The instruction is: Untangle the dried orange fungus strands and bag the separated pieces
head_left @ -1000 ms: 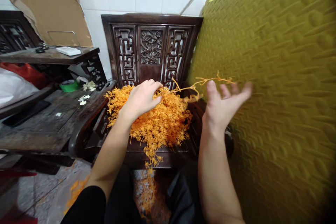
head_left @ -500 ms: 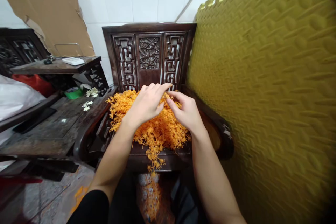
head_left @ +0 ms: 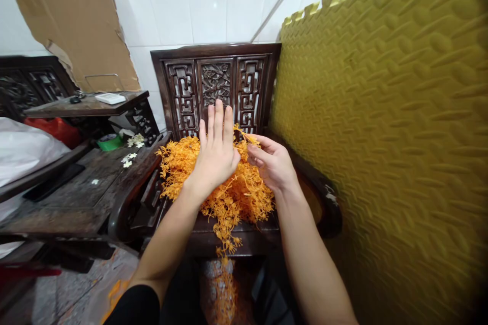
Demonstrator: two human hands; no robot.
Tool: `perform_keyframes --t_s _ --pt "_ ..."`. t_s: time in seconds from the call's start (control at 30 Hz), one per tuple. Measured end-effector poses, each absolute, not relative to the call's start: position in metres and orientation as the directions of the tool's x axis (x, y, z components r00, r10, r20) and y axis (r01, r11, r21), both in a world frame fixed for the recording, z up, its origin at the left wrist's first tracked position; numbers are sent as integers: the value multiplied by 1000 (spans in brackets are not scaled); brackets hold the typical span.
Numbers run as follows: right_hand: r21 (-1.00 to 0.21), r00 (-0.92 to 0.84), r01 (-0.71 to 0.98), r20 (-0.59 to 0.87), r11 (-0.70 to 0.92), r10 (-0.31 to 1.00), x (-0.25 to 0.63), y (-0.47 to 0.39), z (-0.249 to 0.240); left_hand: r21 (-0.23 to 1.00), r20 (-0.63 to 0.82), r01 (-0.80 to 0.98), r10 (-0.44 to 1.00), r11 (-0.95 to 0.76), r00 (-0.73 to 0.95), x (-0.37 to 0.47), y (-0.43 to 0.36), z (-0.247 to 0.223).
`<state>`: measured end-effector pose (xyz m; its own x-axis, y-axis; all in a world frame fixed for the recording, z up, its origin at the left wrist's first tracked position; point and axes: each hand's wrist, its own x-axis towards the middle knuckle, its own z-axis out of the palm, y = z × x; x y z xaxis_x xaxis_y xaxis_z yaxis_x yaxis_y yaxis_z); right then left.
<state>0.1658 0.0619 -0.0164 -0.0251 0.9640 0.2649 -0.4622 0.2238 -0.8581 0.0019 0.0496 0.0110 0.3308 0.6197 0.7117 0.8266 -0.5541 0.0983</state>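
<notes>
A heap of orange artificial flower sprigs (head_left: 236, 198) covers the seat of a dark carved wooden chair (head_left: 236, 241), and some sprigs trail over its front edge. My right hand (head_left: 272, 160) pinches one orange sprig (head_left: 248, 138) between thumb and fingers, above the right side of the heap. My left hand (head_left: 216, 150) is held over the middle of the heap, back toward me, its fingers stretched upward. Its thumb points toward the pinched sprig; whether it touches the sprig is hidden.
A tall yellow foam mat (head_left: 381, 111) stands close along the right. On the left, a dark wooden bench (head_left: 76, 198) bears green tape (head_left: 110, 142), small white pieces (head_left: 129, 158) and a white bag (head_left: 26, 147). Cardboard (head_left: 76, 20) leans on the tiled wall behind.
My left hand has turned its fingers upward and straightened them. The right hand has closed in a pinch, and an orange sprig now shows in it. The view has tilted slightly up.
</notes>
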Motion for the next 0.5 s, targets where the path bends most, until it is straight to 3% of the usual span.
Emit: perform_keyframes --t_s 0.13,0.33,0.5 --pt "-845 -9 -469 295 256 956 161 65 -21 78 689 847 643 -525 335 8 45 9" --pt "-788 164 -533 262 308 951 161 64 -16 101 683 859 663 -503 308 9 31 8" --pt "-784 217 -530 242 323 946 166 61 -11 103 464 823 759 -558 456 8 16 17"
